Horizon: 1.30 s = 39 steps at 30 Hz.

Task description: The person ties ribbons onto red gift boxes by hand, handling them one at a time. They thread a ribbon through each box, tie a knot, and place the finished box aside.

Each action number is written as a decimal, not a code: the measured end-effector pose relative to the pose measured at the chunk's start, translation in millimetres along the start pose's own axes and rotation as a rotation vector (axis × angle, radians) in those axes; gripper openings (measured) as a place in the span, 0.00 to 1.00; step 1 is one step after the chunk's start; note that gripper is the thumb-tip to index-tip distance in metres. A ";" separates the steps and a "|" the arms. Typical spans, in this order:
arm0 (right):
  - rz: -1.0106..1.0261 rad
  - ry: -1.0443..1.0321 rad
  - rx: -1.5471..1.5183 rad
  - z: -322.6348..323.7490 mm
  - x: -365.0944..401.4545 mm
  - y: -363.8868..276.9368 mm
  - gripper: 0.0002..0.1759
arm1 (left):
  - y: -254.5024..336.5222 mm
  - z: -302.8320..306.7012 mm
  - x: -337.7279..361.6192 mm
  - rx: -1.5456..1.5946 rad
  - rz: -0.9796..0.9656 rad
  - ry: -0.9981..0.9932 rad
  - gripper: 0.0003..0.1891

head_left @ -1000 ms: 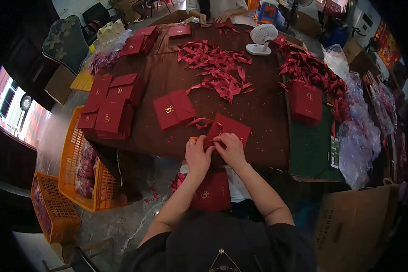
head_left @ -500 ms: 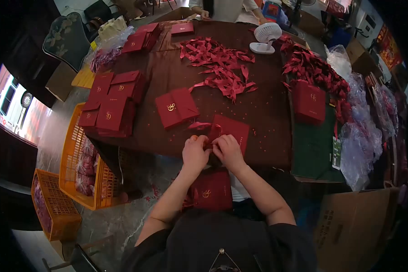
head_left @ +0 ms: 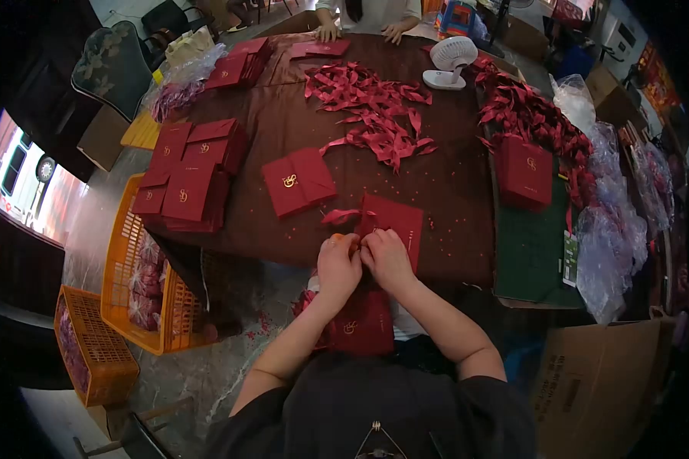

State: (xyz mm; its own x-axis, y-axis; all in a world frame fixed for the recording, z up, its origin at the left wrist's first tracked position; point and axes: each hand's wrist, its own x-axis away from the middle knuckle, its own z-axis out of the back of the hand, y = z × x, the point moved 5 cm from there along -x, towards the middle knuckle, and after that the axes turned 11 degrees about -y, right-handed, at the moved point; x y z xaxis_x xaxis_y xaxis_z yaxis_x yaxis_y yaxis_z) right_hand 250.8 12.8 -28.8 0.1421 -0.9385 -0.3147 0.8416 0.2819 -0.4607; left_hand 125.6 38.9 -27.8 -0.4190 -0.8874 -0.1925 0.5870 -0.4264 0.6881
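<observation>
My left hand (head_left: 339, 264) and my right hand (head_left: 388, 255) meet at the front edge of the table, fingers pinched together. Between them is a red ribbon (head_left: 343, 216), whose loose end sticks out to the left; the pinched part is mostly hidden. Something orange shows at my left fingertips. Under my fingers lies a flat red gift bag (head_left: 396, 219), its lower part covered by my hands. Another red bag with a gold logo (head_left: 357, 327) rests below my wrists, near my lap. Just beyond my left hand is a closed red bag (head_left: 297, 181).
Stacked red bags (head_left: 187, 180) stand on the left, and a heap of red ribbons (head_left: 371, 107) lies mid-table. A white fan (head_left: 452, 57) stands behind it. Orange crates (head_left: 122, 291) sit on the floor at left. Across the table are a co-worker's hands (head_left: 394, 32).
My hands have drawn slightly closer together, still at the ribbon. Across the table, the co-worker's hands have come onto the tabletop, and a red bag there has shifted.
</observation>
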 end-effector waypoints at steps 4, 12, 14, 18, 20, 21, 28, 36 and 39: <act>-0.099 0.036 -0.209 0.7 -0.9 13.4 0.07 | -8.1 6.4 -5.0 0.105 -0.007 -0.033 0.14; -0.151 0.017 -0.254 12.7 -4.7 13.8 0.15 | -29.9 5.9 -36.5 0.008 0.100 -0.334 0.12; -0.134 -0.019 -0.274 5.1 -5.4 22.2 0.20 | -31.0 -0.7 -40.6 -0.023 -0.055 -0.294 0.10; -0.132 0.007 -0.353 11.4 -1.0 28.0 0.20 | -27.1 -1.0 -38.1 -0.061 -0.084 -0.327 0.09; -0.102 -0.014 -0.486 13.1 3.5 29.1 0.22 | -19.3 -0.9 -29.7 -0.131 -0.142 -0.254 0.09; -0.118 0.042 -0.704 12.8 3.9 30.2 0.23 | -15.0 0.3 -26.9 -0.196 -0.197 -0.181 0.09; -0.197 0.298 -0.280 35.0 17.8 51.7 0.20 | -46.5 84.6 -23.7 -0.469 -0.178 0.020 0.04; 0.084 -0.290 -0.043 52.5 26.7 21.3 0.33 | -63.6 82.4 14.1 -0.395 -0.087 0.063 0.03; 0.128 -0.409 0.198 46.4 46.4 20.1 0.36 | -69.8 81.4 24.3 -0.322 -0.034 0.073 0.07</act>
State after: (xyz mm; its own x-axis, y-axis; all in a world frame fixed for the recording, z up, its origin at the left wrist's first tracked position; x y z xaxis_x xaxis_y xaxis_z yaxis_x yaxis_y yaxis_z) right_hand 298.5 -34.3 -14.2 0.4110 -0.9116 0.0128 0.8818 0.3939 -0.2595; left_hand 18.0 61.4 -23.5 -0.3983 -0.8770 -0.2688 0.7674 -0.4791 0.4260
